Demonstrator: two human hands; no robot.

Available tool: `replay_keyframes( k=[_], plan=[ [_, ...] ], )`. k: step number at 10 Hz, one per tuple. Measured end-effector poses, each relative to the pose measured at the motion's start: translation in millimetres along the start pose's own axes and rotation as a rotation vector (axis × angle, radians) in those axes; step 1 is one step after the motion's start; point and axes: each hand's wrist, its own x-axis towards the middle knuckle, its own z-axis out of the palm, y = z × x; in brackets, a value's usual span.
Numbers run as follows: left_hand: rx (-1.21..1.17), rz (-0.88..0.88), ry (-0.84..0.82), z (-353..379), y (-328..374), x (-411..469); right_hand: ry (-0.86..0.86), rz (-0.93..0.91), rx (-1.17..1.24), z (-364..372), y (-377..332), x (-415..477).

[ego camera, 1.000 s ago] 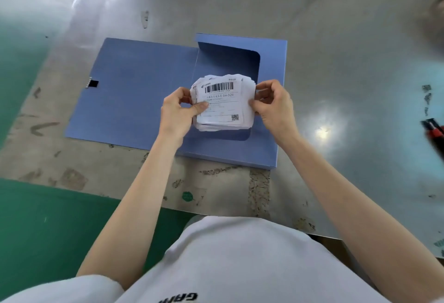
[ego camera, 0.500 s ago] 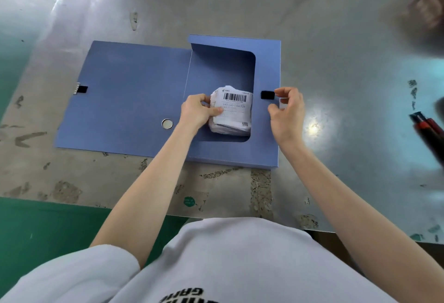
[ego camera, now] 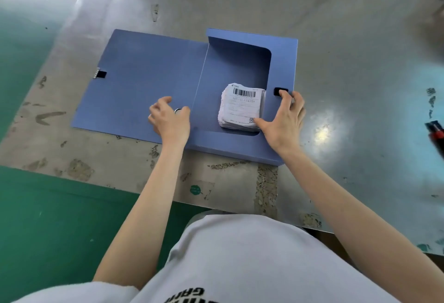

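Our right hand splays wide, bracing label stack in file box; left hand loose, empty, above cover.

Lighting is bright and even from overhead. A round glare spot lies on the table just right of the right hand, and a wider sheen lies far beyond the left hand. Shadows under both hands are faint and soft. The centre is sharp, but far right of the right hand the edges blur and straight lines bow.
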Motion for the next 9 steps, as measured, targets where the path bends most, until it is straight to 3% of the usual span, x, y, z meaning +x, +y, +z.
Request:
replay_keyframes(
  k=[2, 5, 9],
  plan=[
    [-0.315, -0.327, 0.046, -22, -33, -17, 0.016, -0.004, -0.025, 3, 3, 1],
    [-0.891, -0.524, 0.269, -38, -39, -14, 0.014, -0.020, -0.037, 0, 4, 0],
    [-1.206, -0.340, -0.056, -36, -38, -30, -0.002, -0.024, -0.038, 0, 5, 0]
  ],
)
